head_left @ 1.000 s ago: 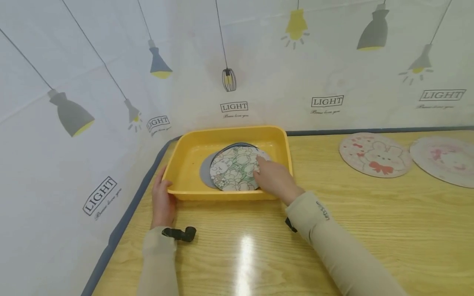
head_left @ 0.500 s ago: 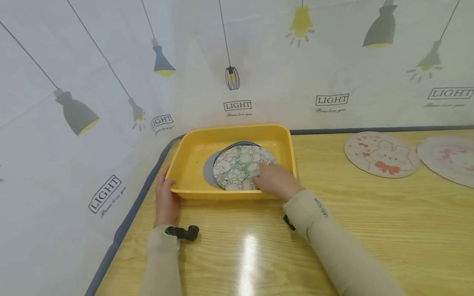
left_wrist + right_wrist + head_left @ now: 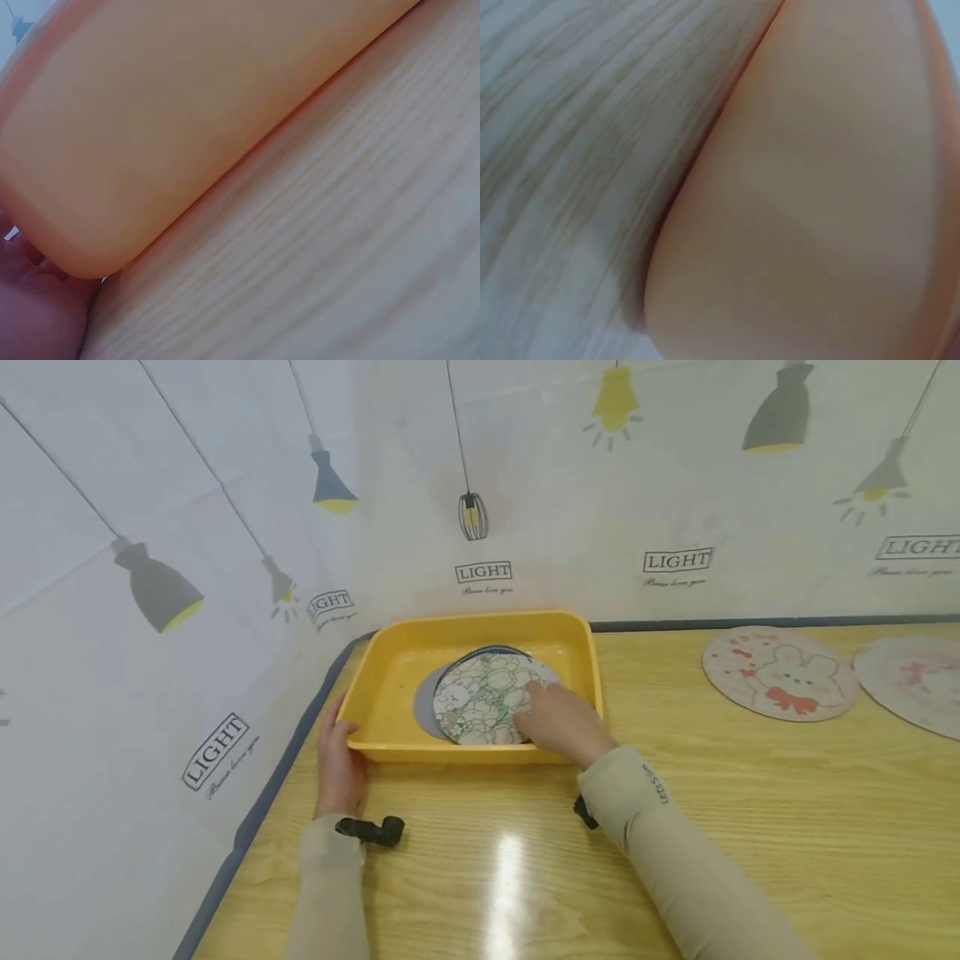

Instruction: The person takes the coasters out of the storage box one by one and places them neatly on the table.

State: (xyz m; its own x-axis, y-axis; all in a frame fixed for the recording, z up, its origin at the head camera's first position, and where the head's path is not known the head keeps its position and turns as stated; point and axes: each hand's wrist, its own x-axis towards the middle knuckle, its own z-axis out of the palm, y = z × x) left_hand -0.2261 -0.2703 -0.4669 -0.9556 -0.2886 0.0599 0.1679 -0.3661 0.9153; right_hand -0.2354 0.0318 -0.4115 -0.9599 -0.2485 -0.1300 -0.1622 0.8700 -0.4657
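Evidently, the near left corner of a yellow tray [image 3: 450, 754] was being grasped by the left hand [image 3: 341, 764], with the thumb laid over the rim and the fingers set against the outside. By the right hand [image 3: 562, 722], reached in over the tray's near right part, a round patterned disc [image 3: 480, 697] was touched on its right side; whether it was pinched or merely pressed could not be made out, since its right edge was hidden.

The disc was contained in the tray, right of the middle, its face printed with a small white animal among pale flowers and green stems. From beneath it a dark blue rim [image 3: 491, 649] was shown at the back and a grey-blue round piece [image 3: 425, 706] at the left.

The tray was set on a wood-grained desk [image 3: 450, 877], near its back left corner. Farther right, well apart from the tray, a pink rabbit disc [image 3: 780, 675] with a red bow was laid flat, and just beside it a pale disc [image 3: 915, 681] with pink markings was cut off by the frame. Behind, a white covering [image 3: 555, 510] was printed with hanging lamps and the word LIGHT.
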